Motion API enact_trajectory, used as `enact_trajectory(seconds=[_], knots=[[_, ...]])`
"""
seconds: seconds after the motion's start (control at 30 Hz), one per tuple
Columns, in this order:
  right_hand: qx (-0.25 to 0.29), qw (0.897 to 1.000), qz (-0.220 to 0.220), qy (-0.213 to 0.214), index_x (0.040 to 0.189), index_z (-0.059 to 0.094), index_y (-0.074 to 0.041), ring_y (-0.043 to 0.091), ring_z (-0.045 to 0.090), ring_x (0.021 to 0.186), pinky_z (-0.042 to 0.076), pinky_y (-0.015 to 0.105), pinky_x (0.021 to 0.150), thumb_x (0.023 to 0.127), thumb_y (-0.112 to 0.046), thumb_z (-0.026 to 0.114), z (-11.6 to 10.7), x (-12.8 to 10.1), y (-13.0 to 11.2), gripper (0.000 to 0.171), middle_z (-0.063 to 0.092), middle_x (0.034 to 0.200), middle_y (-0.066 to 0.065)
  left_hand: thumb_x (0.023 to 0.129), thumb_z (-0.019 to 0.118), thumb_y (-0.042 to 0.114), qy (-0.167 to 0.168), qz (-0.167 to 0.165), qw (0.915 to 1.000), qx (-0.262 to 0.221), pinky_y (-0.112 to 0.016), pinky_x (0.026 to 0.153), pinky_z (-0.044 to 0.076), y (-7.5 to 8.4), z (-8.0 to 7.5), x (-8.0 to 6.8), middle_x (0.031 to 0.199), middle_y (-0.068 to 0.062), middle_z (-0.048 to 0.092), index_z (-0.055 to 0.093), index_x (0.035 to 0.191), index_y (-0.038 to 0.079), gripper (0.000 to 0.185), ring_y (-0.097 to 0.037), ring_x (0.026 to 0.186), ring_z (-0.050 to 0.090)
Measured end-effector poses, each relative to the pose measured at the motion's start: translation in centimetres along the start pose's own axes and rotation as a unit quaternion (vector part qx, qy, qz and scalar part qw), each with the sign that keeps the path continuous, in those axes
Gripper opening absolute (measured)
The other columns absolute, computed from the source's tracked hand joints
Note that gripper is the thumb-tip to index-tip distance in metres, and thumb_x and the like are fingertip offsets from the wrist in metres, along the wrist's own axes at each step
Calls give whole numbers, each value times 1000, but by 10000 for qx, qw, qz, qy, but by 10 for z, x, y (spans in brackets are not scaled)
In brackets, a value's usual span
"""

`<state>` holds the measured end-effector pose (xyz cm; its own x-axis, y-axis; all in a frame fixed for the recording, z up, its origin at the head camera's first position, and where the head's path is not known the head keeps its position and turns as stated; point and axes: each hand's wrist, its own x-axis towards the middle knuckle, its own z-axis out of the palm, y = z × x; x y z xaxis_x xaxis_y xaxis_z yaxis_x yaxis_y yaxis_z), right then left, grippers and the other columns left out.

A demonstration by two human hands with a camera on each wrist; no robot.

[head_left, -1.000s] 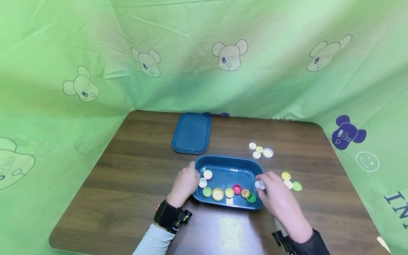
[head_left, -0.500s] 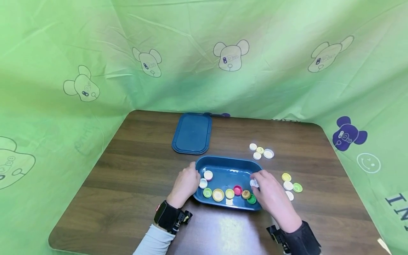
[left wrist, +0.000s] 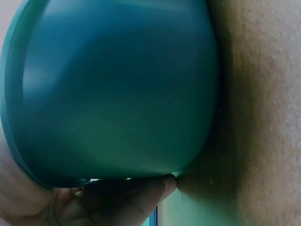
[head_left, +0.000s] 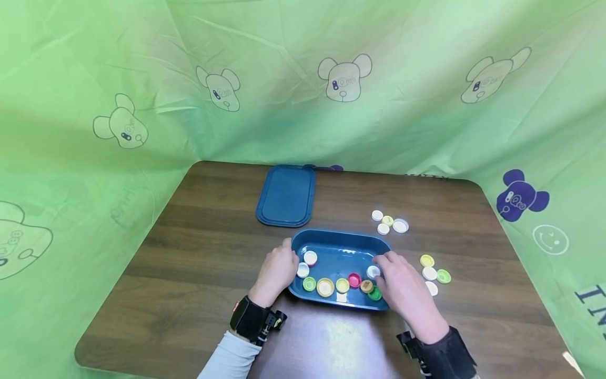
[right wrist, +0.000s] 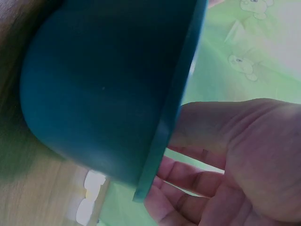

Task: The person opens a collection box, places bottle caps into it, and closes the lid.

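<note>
low in frame, a dark teal oblong tub (head_left: pixel 341 245) holds coloured caps; left hand (head_left: pixel 276 271) grips its rim, right hand (head_left: pixel 402 284) pinches a white cap (head_left: pixel 373 271).

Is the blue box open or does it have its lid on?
Open. The box has no cover and caps lie inside it in plain view; its lid lies flat on the table behind it.

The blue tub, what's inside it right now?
Inside the blue tub lie bottle caps: white ones at the left, then a near row of green, yellow, pink and orange. The right hand covers the right end, a white cap at its fingertips.
</note>
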<state>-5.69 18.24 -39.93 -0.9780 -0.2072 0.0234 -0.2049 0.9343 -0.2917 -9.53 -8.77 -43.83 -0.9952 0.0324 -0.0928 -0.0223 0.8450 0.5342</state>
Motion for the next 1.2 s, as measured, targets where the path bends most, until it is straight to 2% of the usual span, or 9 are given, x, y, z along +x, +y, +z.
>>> enact_trajectory(seconds=[0.2,0.3,0.43,0.57,0.8,1.07,1.2], knots=[[299,9995,-9,74,118,68,1,33,63,103,55,55,90,85,-8,80,-7,-5,3,36,66,110,16,103,52,14,-150,-106,9998,-7,-53,84,57,0,-1,2,122,-29,65,48,141,-9,44,-40,101,69],[379,9988,-46,312,116,69,1,34,63,104,54,55,90,86,-7,79,-10,-9,10,32,66,110,17,103,52,14,-181,-126,9998,-23,-53,84,57,1,-2,2,122,-29,65,47,141,-9,44,-40,100,69],[442,9970,76,623,113,69,3,38,62,105,53,57,90,87,-5,75,-13,-15,24,28,65,112,21,103,52,14,-165,-113,9998,5,-53,84,57,2,-2,2,121,-29,65,48,141,-9,44,-40,100,69],[389,9964,405,641,114,68,4,42,62,103,52,59,86,87,-5,73,-16,-22,43,28,64,112,25,103,52,14,-138,-149,9998,79,-53,84,57,2,-1,2,121,-29,66,48,141,-8,44,-41,101,69],[313,9947,605,775,111,67,4,46,63,96,50,61,81,85,-4,72,-15,-34,75,28,64,105,26,102,53,14,-104,-179,9997,94,-53,85,57,2,-1,2,122,-28,66,49,140,-8,43,-41,101,69],[300,9945,820,573,113,67,5,51,61,101,48,63,83,86,-9,70,-9,-44,98,30,64,108,27,102,53,14,-96,-157,9998,83,-53,84,57,2,0,2,120,-28,66,50,139,-7,43,-41,100,69],[233,9953,856,387,111,67,6,51,61,97,48,63,81,86,-10,69,-6,-46,105,29,64,104,27,102,53,14,-107,-155,9998,87,-53,84,57,2,0,2,120,-28,66,50,139,-7,43,-41,100,69]])
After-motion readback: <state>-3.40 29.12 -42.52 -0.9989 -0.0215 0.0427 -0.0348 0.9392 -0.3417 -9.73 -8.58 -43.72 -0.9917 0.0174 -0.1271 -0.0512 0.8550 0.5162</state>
